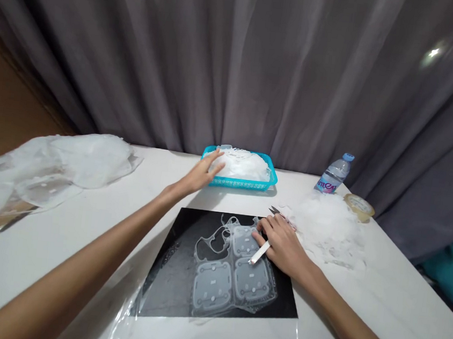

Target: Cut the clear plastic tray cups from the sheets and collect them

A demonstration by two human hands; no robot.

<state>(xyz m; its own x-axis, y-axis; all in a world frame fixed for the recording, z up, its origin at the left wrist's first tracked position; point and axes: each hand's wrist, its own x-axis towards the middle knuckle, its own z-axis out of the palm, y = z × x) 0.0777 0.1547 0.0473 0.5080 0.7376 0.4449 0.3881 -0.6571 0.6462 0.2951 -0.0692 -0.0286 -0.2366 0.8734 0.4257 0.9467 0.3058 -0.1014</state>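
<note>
My left hand (203, 173) reaches to the near left side of a turquoise plastic basket (245, 184), its fingers stretched out and apart. White pieces (245, 165) are heaped in that basket. My right hand (285, 247) is closed around a slim white stick-like tool (259, 253), whose kind I cannot make out. It rests over a sheet of translucent moulded plastic (213, 284) with rounded square panels and a looping, cut-away edge. Under the sheet lies a black mat (171, 271). Scissors (274, 210) lie just beyond my right fingers, partly hidden.
On the right are a heap of white scraps (330, 223), a water bottle (333, 174) and a roll of tape (359, 206). A large bag of translucent white pieces (60, 165) lies on the left of the white table (115, 222). Grey curtains (253, 70) hang behind.
</note>
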